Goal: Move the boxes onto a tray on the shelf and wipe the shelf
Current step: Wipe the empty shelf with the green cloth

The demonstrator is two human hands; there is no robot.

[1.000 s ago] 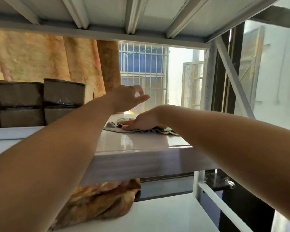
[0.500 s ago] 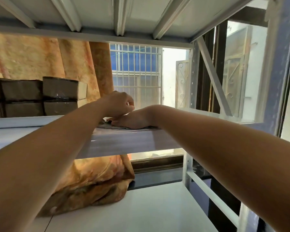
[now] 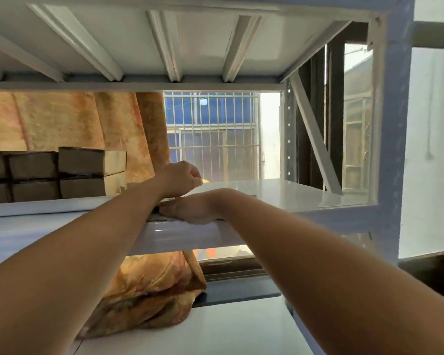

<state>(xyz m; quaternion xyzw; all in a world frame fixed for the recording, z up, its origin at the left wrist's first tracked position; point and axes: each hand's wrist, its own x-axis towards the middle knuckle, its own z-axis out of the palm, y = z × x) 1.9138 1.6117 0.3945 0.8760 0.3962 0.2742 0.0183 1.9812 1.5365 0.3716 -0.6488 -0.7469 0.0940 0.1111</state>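
Brown cardboard boxes [image 3: 80, 172] stand stacked two high at the shelf's left, on a white tray [image 3: 49, 204] whose front rim shows below them. My right hand [image 3: 190, 211] lies flat on a grey-green cloth [image 3: 156, 218] at the front edge of the white shelf [image 3: 280, 196]; only a sliver of the cloth shows under my fingers. Just above and behind it my left hand [image 3: 180, 178] hovers with its fingers curled in, and I see nothing in it.
An orange patterned curtain [image 3: 62, 119] hangs behind the boxes and bunches up on the lower shelf [image 3: 149, 290]. A barred window [image 3: 210, 134] is behind. The rack's diagonal brace [image 3: 315, 139] and blue-grey post [image 3: 392, 124] stand at the right.
My right hand has dragged the cloth from mid-shelf to the front edge. My left hand's fingers have curled into a fist. My view has sunk to about shelf level.
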